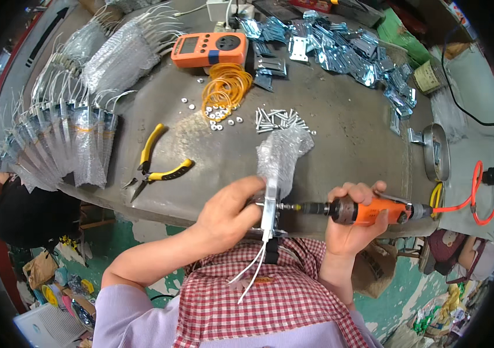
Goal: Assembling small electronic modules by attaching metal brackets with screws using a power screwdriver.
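My left hand [229, 211] pinches a flat silvery metal part [268, 216] at the table's near edge. Two white wires [253, 275] hang from its lower end, and bubble wrap [282, 159] covers its far end. In my right hand [345, 235] lies an orange and black power screwdriver [377, 213], fingers wrapped round its body. Its bit points left and meets the right side of the metal part; the exact contact is too small to tell. Beyond the bubble wrap lies a small heap of screws [279, 120].
Yellow-handled pliers [157, 153] lie open at left, near fanned-out wrapped parts [87, 136]. Rubber bands [228, 87], small white rings [218, 113] and an orange meter [209, 50] sit farther back. Metal brackets [340, 49] are heaped at back right; a metal dish [445, 152] and orange hose [476, 191] are at right.
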